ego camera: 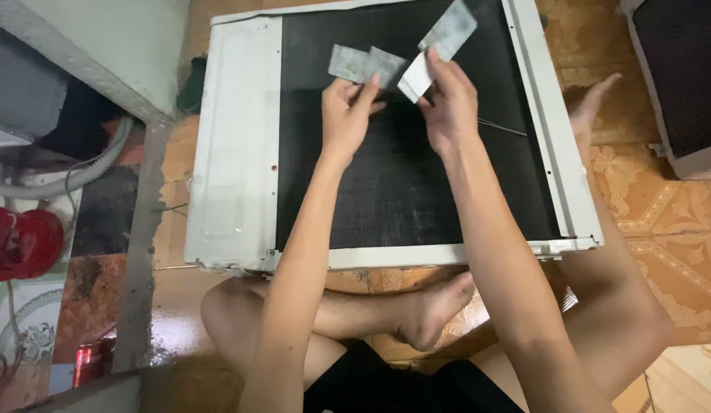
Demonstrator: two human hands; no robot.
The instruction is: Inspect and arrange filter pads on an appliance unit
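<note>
Seated cross-legged before the flat-lying white unit [240, 153], the left hand [346, 115] pinches a grey tape strip [367, 65] while the right hand [449, 103] grips another grey strip [445, 34], both raised clear of the dark mesh [401, 183] for handling.

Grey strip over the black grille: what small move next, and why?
Probably peel on, gently. The left hand pinches one end of the grey strip, and the right hand grips another strip whose white backing is folded away. Both are held in the air above the black grille, so nothing is pressed down yet.
</note>
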